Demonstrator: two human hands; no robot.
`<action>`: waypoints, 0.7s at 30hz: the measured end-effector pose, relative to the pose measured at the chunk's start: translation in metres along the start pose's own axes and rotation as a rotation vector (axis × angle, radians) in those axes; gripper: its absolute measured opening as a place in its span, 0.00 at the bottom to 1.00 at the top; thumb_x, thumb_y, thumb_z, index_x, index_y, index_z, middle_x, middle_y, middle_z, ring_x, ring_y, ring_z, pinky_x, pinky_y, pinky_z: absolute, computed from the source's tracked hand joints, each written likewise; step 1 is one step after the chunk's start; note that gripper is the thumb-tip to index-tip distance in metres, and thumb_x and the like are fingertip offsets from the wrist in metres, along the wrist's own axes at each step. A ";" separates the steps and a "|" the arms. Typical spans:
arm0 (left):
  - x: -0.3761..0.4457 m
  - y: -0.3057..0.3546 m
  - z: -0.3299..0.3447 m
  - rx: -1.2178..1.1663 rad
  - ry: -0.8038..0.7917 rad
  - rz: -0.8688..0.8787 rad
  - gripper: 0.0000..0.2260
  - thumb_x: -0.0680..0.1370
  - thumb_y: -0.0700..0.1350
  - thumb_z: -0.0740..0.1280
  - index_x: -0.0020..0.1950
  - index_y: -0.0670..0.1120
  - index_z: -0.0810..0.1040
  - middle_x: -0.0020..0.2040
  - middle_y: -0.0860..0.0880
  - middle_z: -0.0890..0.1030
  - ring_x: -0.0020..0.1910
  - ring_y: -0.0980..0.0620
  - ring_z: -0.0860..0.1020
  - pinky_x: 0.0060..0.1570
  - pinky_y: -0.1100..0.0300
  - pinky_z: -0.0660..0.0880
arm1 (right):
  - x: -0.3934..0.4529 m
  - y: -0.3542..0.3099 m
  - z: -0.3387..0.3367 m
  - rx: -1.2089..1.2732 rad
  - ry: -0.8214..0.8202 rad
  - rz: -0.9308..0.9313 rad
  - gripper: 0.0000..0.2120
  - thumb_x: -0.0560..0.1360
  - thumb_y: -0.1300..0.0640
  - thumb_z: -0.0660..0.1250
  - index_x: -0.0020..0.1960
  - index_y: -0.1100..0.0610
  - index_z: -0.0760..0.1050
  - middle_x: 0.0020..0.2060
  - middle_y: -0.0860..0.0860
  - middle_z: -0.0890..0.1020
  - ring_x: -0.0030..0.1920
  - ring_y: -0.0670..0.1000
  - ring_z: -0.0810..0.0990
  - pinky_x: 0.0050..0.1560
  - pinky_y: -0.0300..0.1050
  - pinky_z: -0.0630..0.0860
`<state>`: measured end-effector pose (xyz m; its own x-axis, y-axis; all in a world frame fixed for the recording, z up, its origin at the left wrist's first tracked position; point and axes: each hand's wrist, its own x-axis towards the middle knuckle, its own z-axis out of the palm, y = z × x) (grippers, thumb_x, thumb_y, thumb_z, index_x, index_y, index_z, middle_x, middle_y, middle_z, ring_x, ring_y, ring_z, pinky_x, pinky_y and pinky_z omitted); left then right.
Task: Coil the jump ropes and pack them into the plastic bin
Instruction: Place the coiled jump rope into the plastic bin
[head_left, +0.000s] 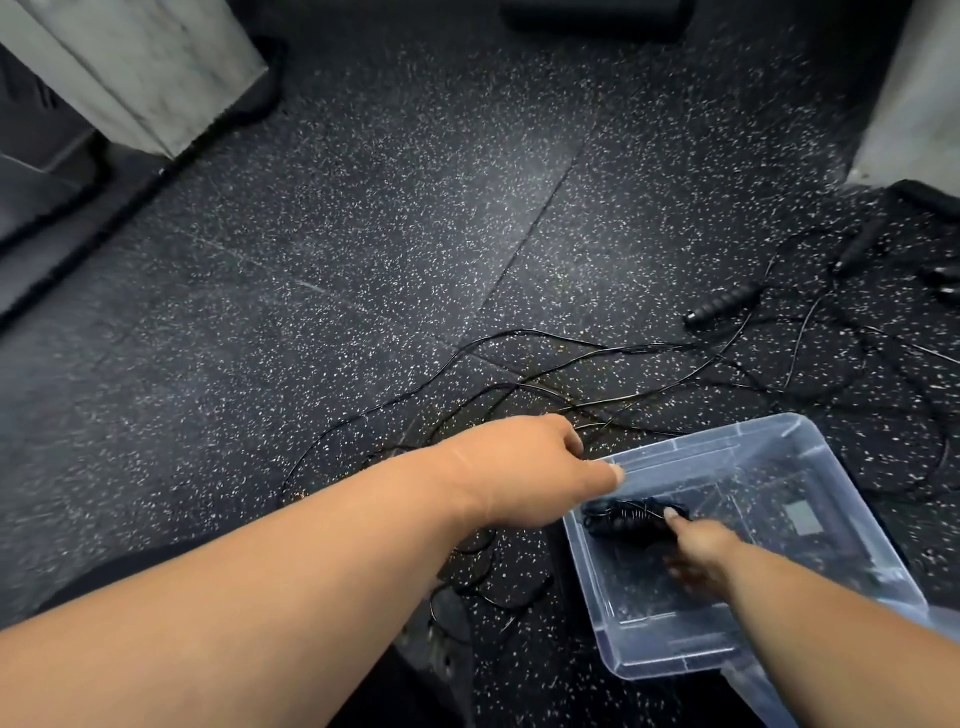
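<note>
On the speckled rubber floor (363, 234), a clear plastic bin (857, 525) sits at the lower right, and both bare arms reach toward it. The left hand (530, 467) stretches forward over the near-left corner of the bin, back of the hand up, thumb pointing toward the bin's rim and the fingers curled under; whether they pinch a cord cannot be told, since the fingertips are hidden. The right hand (701, 551) is lowered inside the bin, thumb extended forward and touching a coiled jump rope (628, 517), a dark bundle lying on the bin's bottom near the left wall. The other fingers curl below the bundle, blurred, so a firm hold is not clear. Loose jump ropes (545, 374) sprawl in thin black loops across the floor just beyond the left hand and beside the bin, running toward the right. Their black handles (722, 306) lie farther right, well apart from both hands.
</note>
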<state>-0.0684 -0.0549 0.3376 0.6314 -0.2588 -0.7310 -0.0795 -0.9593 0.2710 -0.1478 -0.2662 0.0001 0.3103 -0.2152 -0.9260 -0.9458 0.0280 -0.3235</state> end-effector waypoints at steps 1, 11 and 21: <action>0.001 0.000 0.001 0.002 -0.010 -0.003 0.23 0.80 0.69 0.63 0.68 0.57 0.75 0.40 0.57 0.78 0.37 0.57 0.75 0.36 0.59 0.68 | 0.000 0.001 0.002 0.032 -0.021 0.007 0.24 0.84 0.42 0.60 0.68 0.61 0.71 0.55 0.64 0.82 0.41 0.58 0.81 0.36 0.45 0.73; 0.002 0.010 0.003 0.016 -0.028 0.015 0.23 0.80 0.68 0.63 0.71 0.57 0.74 0.40 0.58 0.77 0.36 0.58 0.75 0.35 0.58 0.68 | -0.011 -0.008 -0.002 0.080 -0.017 -0.086 0.23 0.85 0.45 0.62 0.62 0.65 0.75 0.36 0.60 0.83 0.31 0.55 0.75 0.32 0.43 0.69; -0.003 0.015 0.008 0.039 -0.030 0.041 0.24 0.80 0.69 0.63 0.70 0.57 0.74 0.42 0.58 0.77 0.40 0.58 0.76 0.38 0.59 0.69 | -0.030 -0.021 -0.002 0.131 -0.119 0.006 0.28 0.82 0.31 0.54 0.54 0.56 0.74 0.49 0.62 0.84 0.42 0.59 0.81 0.33 0.42 0.74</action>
<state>-0.0777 -0.0693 0.3386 0.6033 -0.3007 -0.7386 -0.1351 -0.9513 0.2770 -0.1369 -0.2626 0.0348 0.3214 -0.0976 -0.9419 -0.9294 0.1579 -0.3335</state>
